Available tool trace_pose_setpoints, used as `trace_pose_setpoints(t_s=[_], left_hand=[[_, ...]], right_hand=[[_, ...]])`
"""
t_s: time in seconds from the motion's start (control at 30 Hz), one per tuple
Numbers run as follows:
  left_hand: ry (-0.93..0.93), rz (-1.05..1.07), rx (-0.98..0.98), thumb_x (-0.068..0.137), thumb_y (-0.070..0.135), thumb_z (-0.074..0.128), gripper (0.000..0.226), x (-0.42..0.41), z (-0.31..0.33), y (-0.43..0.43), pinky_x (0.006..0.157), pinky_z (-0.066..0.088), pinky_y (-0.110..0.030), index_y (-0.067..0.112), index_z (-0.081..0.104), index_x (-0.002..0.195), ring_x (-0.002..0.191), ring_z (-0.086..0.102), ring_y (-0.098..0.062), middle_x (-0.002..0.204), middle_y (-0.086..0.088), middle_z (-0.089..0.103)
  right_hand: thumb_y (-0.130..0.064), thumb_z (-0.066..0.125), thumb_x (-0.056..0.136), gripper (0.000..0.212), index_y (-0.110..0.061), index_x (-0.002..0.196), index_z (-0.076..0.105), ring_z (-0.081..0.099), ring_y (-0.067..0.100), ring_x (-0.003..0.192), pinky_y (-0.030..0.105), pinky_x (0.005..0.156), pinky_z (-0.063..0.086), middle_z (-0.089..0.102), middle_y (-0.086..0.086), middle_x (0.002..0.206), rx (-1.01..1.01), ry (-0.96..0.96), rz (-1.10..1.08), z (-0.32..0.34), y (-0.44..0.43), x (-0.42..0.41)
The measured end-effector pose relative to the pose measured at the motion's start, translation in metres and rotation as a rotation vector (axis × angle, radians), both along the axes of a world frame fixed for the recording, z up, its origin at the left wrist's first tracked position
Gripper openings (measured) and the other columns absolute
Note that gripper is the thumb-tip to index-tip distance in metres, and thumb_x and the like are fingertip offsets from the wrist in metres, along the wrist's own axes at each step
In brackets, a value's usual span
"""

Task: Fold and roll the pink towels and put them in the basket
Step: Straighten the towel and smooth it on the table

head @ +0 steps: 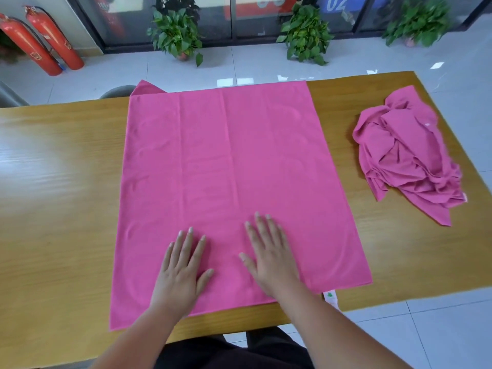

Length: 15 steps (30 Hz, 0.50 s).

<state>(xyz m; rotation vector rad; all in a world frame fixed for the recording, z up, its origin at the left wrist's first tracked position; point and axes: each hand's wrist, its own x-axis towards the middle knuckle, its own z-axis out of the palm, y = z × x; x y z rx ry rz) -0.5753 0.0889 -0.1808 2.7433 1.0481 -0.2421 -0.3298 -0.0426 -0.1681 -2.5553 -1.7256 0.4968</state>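
Flat left hand, right hand on towel; tag half-hidden.

Flat pink towel; crumpled towel rightward

A wooden worktop with a glossy, light-streaked surface runs across the view. Beyond its far edge the rounded top of a grey chair back shows. The floor is of pale, shiny tiles. At the far left two red fire extinguishers stand side by side, tilted in the wide-angle view. Three leafy green potted plants stand in a row on the floor before a dark-framed glass wall. Behind the glass a blue panel bears a white "02".
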Motion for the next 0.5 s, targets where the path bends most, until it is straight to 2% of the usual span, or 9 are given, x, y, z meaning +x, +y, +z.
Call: trace_pose_setpoints(t_s=[0.07,0.3,0.4,0.5], left_hand=[[-0.011,0.011,-0.004,0.106,0.068,0.030,0.080,0.006,-0.003,-0.011,0.131,0.012,-0.053,0.026,0.010,0.171,0.165,-0.003,-0.027,0.179,-0.003,-0.004],[-0.018,0.244,0.033,0.103,0.070,0.026,0.081,-0.051,-0.005,0.002,0.132,0.007,-0.054,0.029,0.007,0.170,0.164,-0.008,-0.024,0.179,0.003,-0.004],[-0.009,0.298,0.032,0.102,0.072,0.023,0.083,-0.065,-0.008,0.006,0.132,0.008,-0.054,0.028,0.006,0.170,0.164,-0.009,-0.023,0.178,0.003,-0.006],[-0.003,0.345,0.025,0.102,0.074,0.022,0.085,-0.063,-0.009,0.006,0.132,0.006,-0.054,0.027,0.004,0.171,0.164,-0.011,-0.023,0.178,0.001,-0.008]], right_hand=[[-0.069,0.020,0.108,0.077,-0.028,0.170,0.001,-0.019,0.024,0.162,0.054,0.131,0.011,-0.018,0.000,0.177,-0.009,-0.020,0.071,-0.003,-0.011,-0.002],[-0.073,0.018,0.106,0.081,-0.031,0.169,-0.011,-0.020,0.022,0.162,0.052,0.132,0.007,-0.021,-0.003,0.176,-0.032,-0.124,-0.263,-0.004,-0.099,0.097],[-0.070,0.022,0.107,0.079,-0.030,0.169,-0.009,-0.020,0.021,0.162,0.052,0.132,0.010,-0.021,-0.004,0.176,-0.049,-0.116,-0.268,-0.005,-0.114,0.114],[-0.067,0.016,0.107,0.077,-0.027,0.170,-0.004,-0.018,0.024,0.162,0.055,0.131,0.013,-0.018,0.000,0.177,-0.062,-0.133,-0.304,-0.009,-0.111,0.112]])
